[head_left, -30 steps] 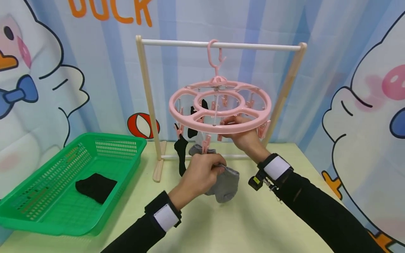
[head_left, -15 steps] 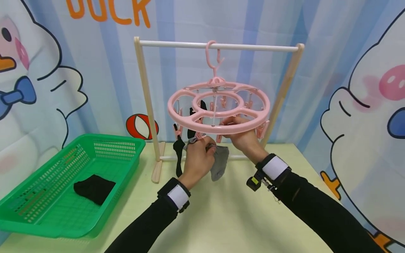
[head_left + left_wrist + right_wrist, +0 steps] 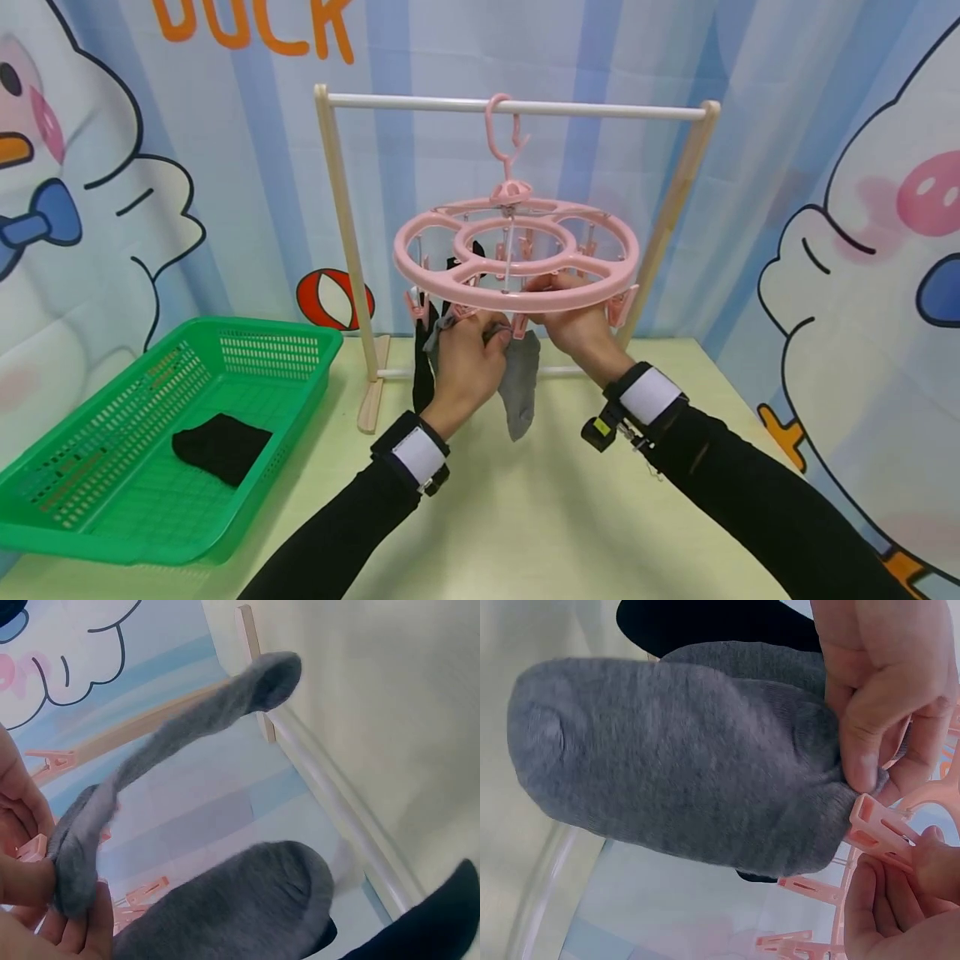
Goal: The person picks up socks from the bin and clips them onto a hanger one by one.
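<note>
My left hand [image 3: 468, 358] pinches the cuff of a grey sock [image 3: 667, 765], whose toe end hangs free below the ring of a pink clip hanger [image 3: 495, 297]. Beneath the front of that ring, my right hand [image 3: 573, 323] holds a pink clothespin [image 3: 885, 829] between thumb and fingers. The pin's tip meets the sock's cuff edge in the right wrist view; whether fabric lies inside it I cannot tell. Behind the left hand hang another grey sock [image 3: 232, 907] and a black sock [image 3: 423, 367].
The hanger hooks over the white bar [image 3: 420, 102] of a wooden-legged rack. On the left of the table [image 3: 525, 517] stands a green basket [image 3: 202, 546] with a black sock [image 3: 221, 448] inside. More pink clothespins [image 3: 619, 307] dangle around the ring. A printed curtain hangs behind.
My left hand has moved up and slightly left with the grey sock, bringing its cuff to the clothespin. The right hand has stayed under the ring, holding the pin.
</note>
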A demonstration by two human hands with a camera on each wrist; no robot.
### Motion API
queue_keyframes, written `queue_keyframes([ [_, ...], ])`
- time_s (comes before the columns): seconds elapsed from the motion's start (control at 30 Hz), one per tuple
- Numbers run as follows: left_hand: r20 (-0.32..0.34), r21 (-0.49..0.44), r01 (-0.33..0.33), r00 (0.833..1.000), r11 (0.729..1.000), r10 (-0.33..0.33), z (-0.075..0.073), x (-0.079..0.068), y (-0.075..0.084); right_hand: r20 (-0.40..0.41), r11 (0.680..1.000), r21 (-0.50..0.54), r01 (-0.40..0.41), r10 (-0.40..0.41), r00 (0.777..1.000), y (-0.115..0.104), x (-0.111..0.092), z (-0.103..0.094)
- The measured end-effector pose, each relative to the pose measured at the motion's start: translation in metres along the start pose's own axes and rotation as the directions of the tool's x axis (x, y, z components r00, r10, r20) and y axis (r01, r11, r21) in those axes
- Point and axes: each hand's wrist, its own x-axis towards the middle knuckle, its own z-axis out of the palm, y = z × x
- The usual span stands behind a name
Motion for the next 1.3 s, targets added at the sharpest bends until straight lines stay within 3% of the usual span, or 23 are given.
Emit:
queue_keyframes([
  [0.13,0.010,0.031,0.009,1.000,0.999,-0.010,-0.001,-0.001,0.002,-0.006,1.000,0.011,0.025,-0.025,1.000,0.000,-0.001,0.000],
  [0.17,0.008,0.038,0.012,1.000,0.999,-0.013,-0.001,-0.001,0.002,-0.008,0.999,-0.027,0.032,-0.033,0.999,0.000,-0.001,0.000],
  [0.27,-0.016,0.043,0.020,1.000,0.999,-0.020,-0.001,0.000,0.001,-0.013,1.000,0.022,0.021,-0.021,1.000,0.000,0.000,0.002],
  [0.4,-0.056,0.032,0.018,0.998,0.999,-0.017,-0.001,0.002,0.002,-0.024,0.998,-0.067,0.004,-0.006,1.000,-0.002,0.001,0.004],
  [0.47,-0.063,0.025,0.017,0.998,1.000,-0.016,-0.001,0.002,0.002,-0.033,0.981,-0.193,0.001,-0.007,0.999,-0.003,0.001,0.003],
  [0.53,-0.064,0.020,0.018,0.998,1.000,-0.017,-0.001,0.003,0.002,-0.031,0.975,-0.222,0.014,-0.021,0.999,-0.004,0.001,0.004],
  [0.57,-0.064,0.015,0.022,0.998,1.000,-0.021,-0.002,0.003,0.002,-0.029,0.976,-0.217,0.019,-0.026,0.999,-0.004,0.001,0.004],
  [0.7,-0.067,-0.002,0.044,0.997,0.999,-0.044,-0.003,0.002,0.001,0.004,0.999,-0.020,0.028,-0.028,1.000,-0.002,0.001,0.005],
  [0.8,-0.064,-0.010,0.059,0.996,0.998,-0.059,-0.004,0.000,0.001,0.031,0.998,0.052,0.028,-0.029,0.999,-0.001,0.001,0.007],
  [0.9,-0.023,0.003,0.060,0.998,0.998,-0.060,-0.007,-0.002,0.001,0.032,0.998,-0.045,0.033,-0.031,0.999,-0.001,0.001,0.007],
  [1.07,0.136,0.041,0.071,0.988,0.997,-0.076,-0.014,-0.010,0.005,0.003,0.952,-0.305,0.019,-0.019,1.000,-0.001,-0.001,0.004],
  [1.3,0.247,0.138,0.078,0.963,0.987,-0.110,-0.023,-0.026,0.016,0.022,0.969,-0.246,0.017,-0.012,1.000,0.003,-0.004,-0.002],
])
